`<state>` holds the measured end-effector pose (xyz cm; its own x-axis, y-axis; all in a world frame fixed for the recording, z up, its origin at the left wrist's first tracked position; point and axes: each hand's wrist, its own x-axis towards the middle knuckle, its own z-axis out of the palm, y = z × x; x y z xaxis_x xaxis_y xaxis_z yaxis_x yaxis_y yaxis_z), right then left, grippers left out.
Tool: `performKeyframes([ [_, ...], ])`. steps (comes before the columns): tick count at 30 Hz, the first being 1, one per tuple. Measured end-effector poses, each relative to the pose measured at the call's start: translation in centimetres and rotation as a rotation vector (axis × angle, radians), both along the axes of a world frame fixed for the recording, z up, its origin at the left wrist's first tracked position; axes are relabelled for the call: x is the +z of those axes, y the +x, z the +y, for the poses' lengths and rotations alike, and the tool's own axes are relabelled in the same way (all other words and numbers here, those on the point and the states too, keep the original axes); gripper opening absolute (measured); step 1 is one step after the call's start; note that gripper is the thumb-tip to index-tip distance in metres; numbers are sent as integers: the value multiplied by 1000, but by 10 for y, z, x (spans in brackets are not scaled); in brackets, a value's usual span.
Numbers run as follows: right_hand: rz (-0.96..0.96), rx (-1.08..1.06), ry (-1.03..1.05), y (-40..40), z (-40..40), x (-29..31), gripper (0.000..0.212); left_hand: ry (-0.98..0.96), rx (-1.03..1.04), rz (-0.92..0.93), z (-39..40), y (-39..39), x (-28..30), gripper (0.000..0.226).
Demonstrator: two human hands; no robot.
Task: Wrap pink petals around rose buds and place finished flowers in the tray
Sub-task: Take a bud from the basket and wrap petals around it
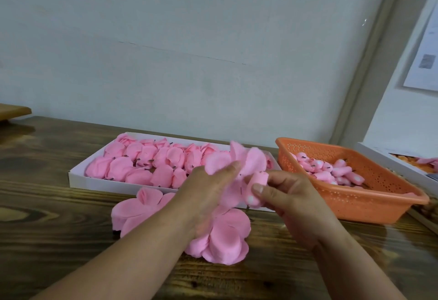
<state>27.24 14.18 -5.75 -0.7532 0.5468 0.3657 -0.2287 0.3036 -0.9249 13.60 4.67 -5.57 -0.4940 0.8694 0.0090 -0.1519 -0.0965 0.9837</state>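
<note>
While both forearms reach in from the near edge, loose pink petal sheets (220, 235) lie flat on the dark wooden surface (47, 228) just under them. Above the sheets, the left hand (208, 190) holds a fanned petal piece (239, 160) with its fingers stretched along the underside, thumb hidden, so whether that grip is clamped cannot be told. The right hand (289, 195) pinches a small rolled rose bud (257, 184) between thumb and fingertips, touching the petal piece's lower edge. Beyond the hands sits the white tray (78, 177), filled with finished pink flowers (147, 160). To the right, an orange perforated basket (369, 198) holds more buds (331, 169), with a pale wall (189, 39) behind.
</note>
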Motion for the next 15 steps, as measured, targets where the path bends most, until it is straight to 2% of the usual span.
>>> performKeyframes([
  [2,2,-5,64,3,0,3,17,-10,64,-53,1,-4,-1,33],
  [6,156,-235,157,10,5,9,11,0,175,-54,1,-9,2,13],
  [10,277,-245,267,8,-6,11,13,-51,173,-51,2,-4,-1,18],
  [15,153,-341,498,5,-16,12,17,-79,124,-58,3,3,-3,19],
])
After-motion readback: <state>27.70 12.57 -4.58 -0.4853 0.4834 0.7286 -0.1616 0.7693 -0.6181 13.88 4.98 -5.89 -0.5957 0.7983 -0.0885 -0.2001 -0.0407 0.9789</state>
